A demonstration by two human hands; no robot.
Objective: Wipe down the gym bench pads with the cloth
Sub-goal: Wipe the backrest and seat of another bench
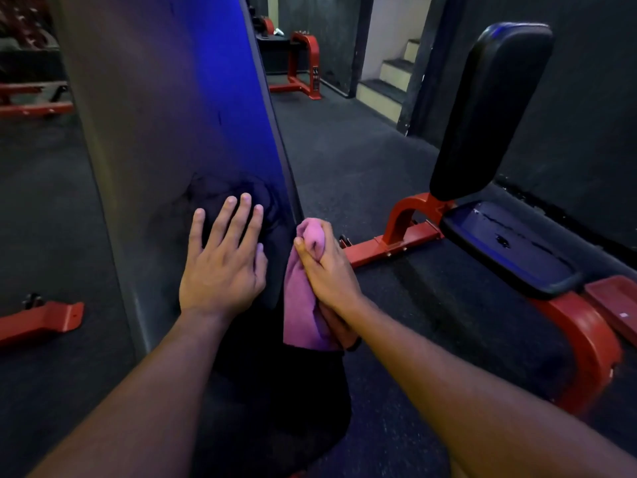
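At centre frame, a tall upright backrest pad of dark vinyl (pixel 179 108), lit blue along its right side, rises from the lower middle of the view. Left hand (pixel 224 260): fingers straight and slightly spread, palm laid flat against the lower face of this pad, where the vinyl looks creased and worn. Right hand (pixel 327 270): fingers curled round a bunched pink cloth (pixel 303 298), gripping it just beside the right edge of the same pad. One end of the cloth bulges above the knuckles; the rest hangs below the palm toward the wrist. Whether the cloth touches the pad edge cannot be told from this view. The two hands lie close together, the pad edge between them. To the right, well apart, stands a second bench with a red steel frame (pixel 406 236), its black upright back pad (pixel 489 108) and a cracked black seat pad (pixel 510 246) tinted blue. Dark speckled rubber floor (pixel 362 160) surrounds both benches; pale steps (pixel 389 77) rise behind.
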